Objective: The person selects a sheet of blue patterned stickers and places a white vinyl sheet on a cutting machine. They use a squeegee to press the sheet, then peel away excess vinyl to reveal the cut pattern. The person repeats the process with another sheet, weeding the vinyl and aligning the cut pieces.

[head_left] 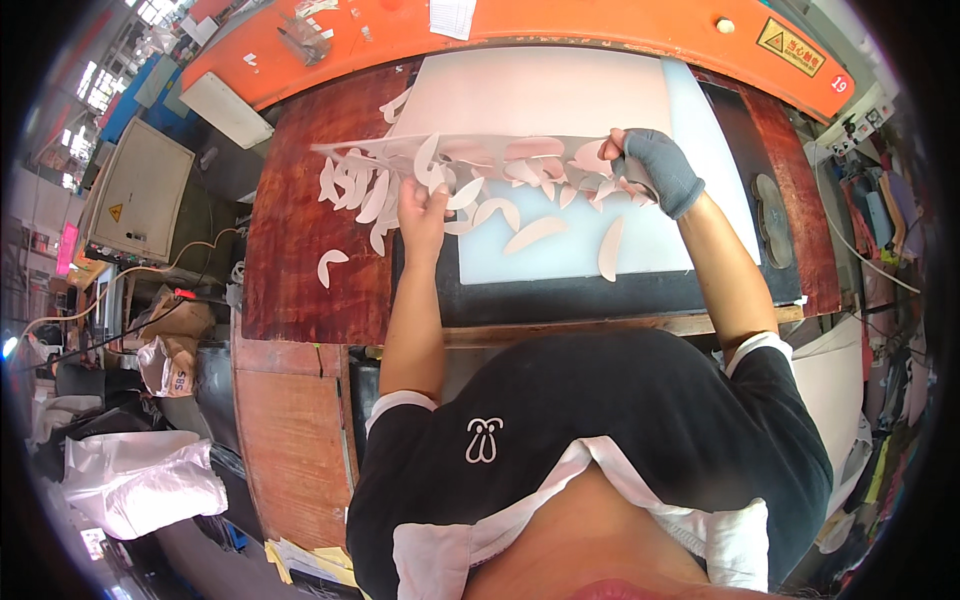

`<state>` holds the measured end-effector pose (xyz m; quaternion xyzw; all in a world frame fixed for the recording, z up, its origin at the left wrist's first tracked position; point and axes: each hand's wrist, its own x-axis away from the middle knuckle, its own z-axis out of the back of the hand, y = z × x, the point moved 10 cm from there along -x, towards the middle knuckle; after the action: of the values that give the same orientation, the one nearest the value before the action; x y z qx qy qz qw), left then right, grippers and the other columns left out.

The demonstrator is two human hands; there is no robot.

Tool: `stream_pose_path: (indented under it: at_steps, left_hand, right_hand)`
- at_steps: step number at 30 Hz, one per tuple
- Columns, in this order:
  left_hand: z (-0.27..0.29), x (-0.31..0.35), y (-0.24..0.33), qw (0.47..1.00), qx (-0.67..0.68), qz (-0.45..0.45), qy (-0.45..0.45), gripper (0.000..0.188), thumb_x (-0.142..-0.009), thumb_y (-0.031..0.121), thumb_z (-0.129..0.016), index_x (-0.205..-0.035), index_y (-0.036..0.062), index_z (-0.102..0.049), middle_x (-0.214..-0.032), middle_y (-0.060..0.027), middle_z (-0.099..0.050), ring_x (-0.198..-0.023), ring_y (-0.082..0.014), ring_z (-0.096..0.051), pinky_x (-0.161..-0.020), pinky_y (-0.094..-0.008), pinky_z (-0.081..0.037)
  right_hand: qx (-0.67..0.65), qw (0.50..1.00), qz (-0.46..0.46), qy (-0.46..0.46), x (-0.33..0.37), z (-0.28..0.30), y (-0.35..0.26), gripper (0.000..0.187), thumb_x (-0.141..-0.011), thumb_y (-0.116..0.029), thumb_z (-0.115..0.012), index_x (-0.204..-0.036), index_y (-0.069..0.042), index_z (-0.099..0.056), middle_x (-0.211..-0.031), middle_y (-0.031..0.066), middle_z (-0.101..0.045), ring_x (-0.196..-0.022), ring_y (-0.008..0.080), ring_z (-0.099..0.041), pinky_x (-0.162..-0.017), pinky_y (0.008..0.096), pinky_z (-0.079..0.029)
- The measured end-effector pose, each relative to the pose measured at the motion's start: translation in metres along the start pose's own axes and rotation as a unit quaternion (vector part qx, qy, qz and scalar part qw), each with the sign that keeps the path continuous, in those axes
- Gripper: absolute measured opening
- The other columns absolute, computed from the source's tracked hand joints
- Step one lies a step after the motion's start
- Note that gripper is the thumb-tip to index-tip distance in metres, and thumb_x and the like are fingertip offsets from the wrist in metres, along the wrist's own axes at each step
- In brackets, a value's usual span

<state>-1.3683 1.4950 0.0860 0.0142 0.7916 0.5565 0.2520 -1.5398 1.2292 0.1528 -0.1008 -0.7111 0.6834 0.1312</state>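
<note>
Pink and thin, the raised sheet (375, 152) spans the space between the person's two hands, seen almost edge-on above a pale blue board (600, 262). The right hand (655, 166), in a grey glove (677, 188) that leaves the fingertips bare, is closed around the sheet's right end. The left hand (421, 212), bare, is up at the sheet's left part among pale crescents (536, 234); these partly cover its fingers, so whether it grips them or only touches them cannot be told. Many crescents crowd beneath the raised sheet, some tilted, some overlapping; a few lie apart on the blue board, and one rests alone on the red-brown tabletop (290, 300), left of the left hand. Behind the raised sheet, a second, flat sheet (545, 90) covers the far part of the board. The board lies on a black base (560, 294), and near its right edge sits a dark grey sole-shaped piece (771, 222). Across the far side runs an orange machine (380, 42) bearing a yellow warning sign (790, 46). Beyond the table's left side stand a beige cabinet (145, 190) and, nearer the person, a white bag (140, 485).
</note>
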Motion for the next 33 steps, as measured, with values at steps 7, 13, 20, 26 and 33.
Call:
stream_pose_path:
  at_steps: [7,13,20,26,33]
  left_hand:
    - [0.011,-0.014,-0.004,0.999,-0.008,0.016,0.028,0.016,-0.091,0.018,-0.056,-0.095,0.0042,-0.062,-0.077,0.0003,-0.061,-0.058,-0.0053,-0.048,-0.05,-0.0205,-0.038]
    - [0.145,-0.004,-0.047,0.94,0.098,0.147,0.292,0.015,-0.091,0.017,-0.054,-0.1,0.0044,-0.057,-0.085,-0.0052,-0.063,-0.061,-0.0118,-0.056,-0.046,-0.0246,-0.043]
    - [0.13,-0.029,-0.055,0.829,-0.547,0.077,0.091,0.064,-0.075,0.028,-0.07,-0.125,-0.0021,-0.045,-0.116,-0.0249,-0.052,-0.113,-0.0384,-0.048,-0.097,-0.0426,-0.039]
    - [-0.028,-0.027,-0.025,0.926,-0.375,-0.025,-0.043,0.078,-0.075,0.032,-0.071,-0.131,-0.0068,-0.034,-0.128,-0.0273,-0.042,-0.119,-0.0421,-0.042,-0.099,-0.0449,-0.037]
    - [-0.057,-0.038,-0.02,0.901,-0.428,-0.078,-0.001,0.044,-0.082,0.029,-0.065,-0.105,-0.0044,-0.049,-0.105,-0.0213,-0.055,-0.094,-0.038,-0.054,-0.083,-0.0438,-0.044]
  right_hand:
    - [-0.044,0.998,0.016,0.035,0.0,0.005,-0.003,0.028,-0.092,-0.025,-0.051,-0.076,-0.004,-0.058,-0.069,0.0018,-0.055,-0.051,0.009,-0.046,-0.045,0.023,-0.038]
    - [-0.065,0.996,0.009,0.059,0.001,0.026,-0.007,0.024,-0.091,-0.021,-0.051,-0.076,-0.004,-0.058,-0.073,0.0021,-0.056,-0.063,0.0089,-0.049,-0.055,0.0239,-0.042]
    - [-0.064,0.996,0.035,0.045,-0.016,0.025,-0.025,0.024,-0.093,-0.022,-0.049,-0.078,-0.006,-0.056,-0.078,0.003,-0.057,-0.066,0.0091,-0.049,-0.058,0.0212,-0.041]
    - [-0.074,0.995,0.022,0.058,-0.019,0.02,-0.033,0.023,-0.092,-0.022,-0.051,-0.078,-0.005,-0.057,-0.081,0.0041,-0.059,-0.07,0.0109,-0.051,-0.062,0.0229,-0.043]
    - [-0.084,0.993,0.043,0.069,-0.007,0.03,-0.034,0.019,-0.091,-0.022,-0.053,-0.082,-0.006,-0.058,-0.079,0.0007,-0.06,-0.064,0.0072,-0.052,-0.046,0.0203,-0.041]
